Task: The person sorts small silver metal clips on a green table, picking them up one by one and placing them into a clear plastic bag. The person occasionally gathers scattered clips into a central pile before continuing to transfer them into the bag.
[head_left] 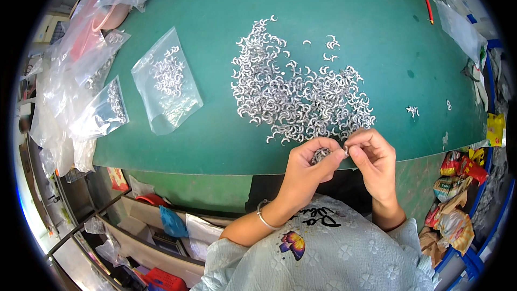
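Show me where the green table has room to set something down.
The green table is bare between the flat clear bag and the pile of curved pieces, beyond that pile and its strays, and rightward to the small cluster. Crowded: the left, under heaped plastic bags, and the pile's near edge, at the left hand and right hand.

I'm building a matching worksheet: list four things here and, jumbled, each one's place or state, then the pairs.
1. left hand
2. silver bracelet
3. pile of silver crescents
4. clear bag lying by itself

A. left of the pile, crescents inside
B. around the left wrist
C. spread loose on the green table
D. curled around a small clump

1-D, 2-B, 3-C, 4-A
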Tool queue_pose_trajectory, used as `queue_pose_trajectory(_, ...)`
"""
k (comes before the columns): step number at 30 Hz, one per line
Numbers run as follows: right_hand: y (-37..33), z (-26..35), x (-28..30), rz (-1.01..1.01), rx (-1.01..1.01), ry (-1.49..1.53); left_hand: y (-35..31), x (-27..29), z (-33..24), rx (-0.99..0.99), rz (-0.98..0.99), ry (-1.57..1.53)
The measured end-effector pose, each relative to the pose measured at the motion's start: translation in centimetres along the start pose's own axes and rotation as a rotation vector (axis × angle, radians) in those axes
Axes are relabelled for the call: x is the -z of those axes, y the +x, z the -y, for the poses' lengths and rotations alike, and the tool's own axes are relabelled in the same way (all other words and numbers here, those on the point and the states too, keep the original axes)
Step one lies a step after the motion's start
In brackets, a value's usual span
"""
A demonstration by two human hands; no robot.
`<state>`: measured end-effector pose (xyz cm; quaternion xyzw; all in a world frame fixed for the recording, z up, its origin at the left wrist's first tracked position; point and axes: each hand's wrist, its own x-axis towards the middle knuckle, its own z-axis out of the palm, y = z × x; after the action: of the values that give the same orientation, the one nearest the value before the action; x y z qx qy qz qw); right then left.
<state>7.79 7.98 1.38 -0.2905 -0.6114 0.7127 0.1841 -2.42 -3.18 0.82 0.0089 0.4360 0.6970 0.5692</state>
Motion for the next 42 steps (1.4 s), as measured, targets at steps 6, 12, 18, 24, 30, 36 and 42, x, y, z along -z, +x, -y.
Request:
queue_pose_trajectory(6, 1.4, 0.4, 1.4, -0.253, 0.283, -0.911, 0.1, 0.7, -0.1, -0.052, 0.108, -0.269)
queue_pose_trajectory(12, 1.5, -1.2, -0.6, -0.137, 0.373, -0.912, -0.2, 0.5, 0.0, -0.209, 0.034, -0.091)
queue_pose_trajectory(18, 3.6, -2.6, -2.5, -0.113, 0.634, -0.710, -0.9, 0.7, -0.3, -0.202, 0.016, -0.135)
queue_pose_trajectory(24, 4.4, -1.4, -2.6, -0.135, 0.610, -0.593, -1.1, 1.4, 0.2, -0.112, 0.000, -0.201)
queue_pose_trajectory(30, 3.2, -0.5, 0.1, -0.201, 0.388, -0.562, -0.8, 1.2, 0.6, -0.057, -0.020, -0.179)
queue_pose_trajectory(36, 1.6, 0.2, 0.6, -0.146, 0.243, -0.413, -0.9, 1.2, 0.8, -0.091, -0.059, -0.137)
queue_pose_trajectory(42, 0.5, 0.7, -0.3, 0.028, 0.203, -0.271, -0.8, 0.0, 0.4, -0.148, -0.109, 0.063)
